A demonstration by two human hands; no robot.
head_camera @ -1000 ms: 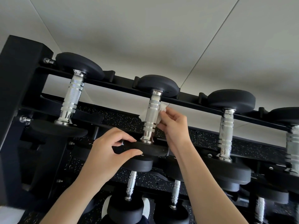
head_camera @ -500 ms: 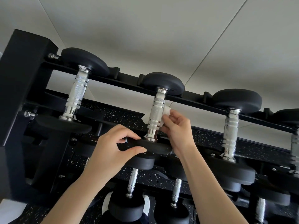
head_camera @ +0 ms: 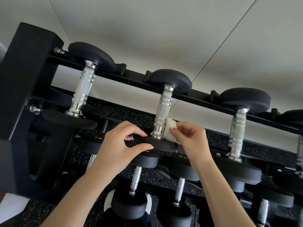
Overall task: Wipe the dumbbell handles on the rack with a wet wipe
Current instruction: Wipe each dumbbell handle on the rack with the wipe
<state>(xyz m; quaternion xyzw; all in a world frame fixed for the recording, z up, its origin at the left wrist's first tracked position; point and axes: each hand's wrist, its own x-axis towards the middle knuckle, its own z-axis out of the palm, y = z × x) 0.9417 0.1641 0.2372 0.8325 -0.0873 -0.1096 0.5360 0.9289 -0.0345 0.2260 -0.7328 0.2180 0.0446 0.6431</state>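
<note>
dumbbell handle near-upright; right hand presses wet wipe at base.

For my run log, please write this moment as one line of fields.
step: wiping second handle | right hand: presses wet wipe at handle's lower end | left hand: grips near weight plate | rack: other dumbbells untouched

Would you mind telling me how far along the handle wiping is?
In hand: the right hand presses the wet wipe against the base of the middle top-row handle, while the left hand steadies its near weight head. Whether other handles are done cannot be told.
</note>
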